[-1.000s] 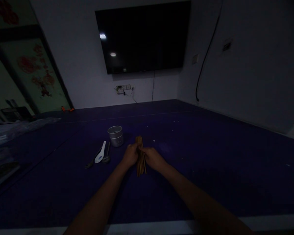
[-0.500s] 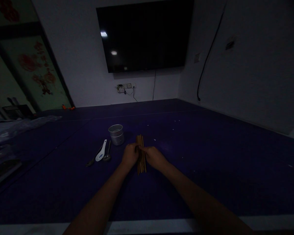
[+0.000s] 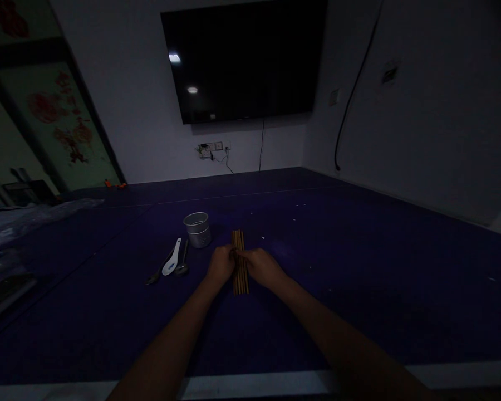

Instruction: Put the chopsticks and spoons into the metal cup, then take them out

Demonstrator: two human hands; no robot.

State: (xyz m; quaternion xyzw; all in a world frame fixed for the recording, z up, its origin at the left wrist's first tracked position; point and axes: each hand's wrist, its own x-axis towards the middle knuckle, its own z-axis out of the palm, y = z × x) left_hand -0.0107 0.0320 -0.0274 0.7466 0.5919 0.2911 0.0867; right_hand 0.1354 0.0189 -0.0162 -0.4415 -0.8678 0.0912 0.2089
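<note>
A bundle of brown chopsticks point(image 3: 240, 281) lies lengthwise on the purple table surface, between my two hands. My left hand point(image 3: 222, 263) is closed against the bundle's left side. From the right, my right hand point(image 3: 262, 266) grips it too, its fingers meeting the left hand's over the middle of the sticks. Left of the hands stands a silver metal cup point(image 3: 197, 229), upright. Beside it lie a white ceramic spoon point(image 3: 172, 260) with a blue mark, a metal spoon point(image 3: 182, 266) and a dark metal fork point(image 3: 153, 277).
The purple table point(image 3: 317, 323) has a pale front edge and small white specks. Clear plastic wrapping point(image 3: 62, 210) and a dark tray-like object point(image 3: 8, 292) lie at the left. A television point(image 3: 250, 61) hangs on the wall behind, above sockets point(image 3: 212, 148) with cables.
The lower ends of the chopsticks have become more even, and the bundle looks tighter. Both hands stay nearly in place around it. The view shifts slightly.
</note>
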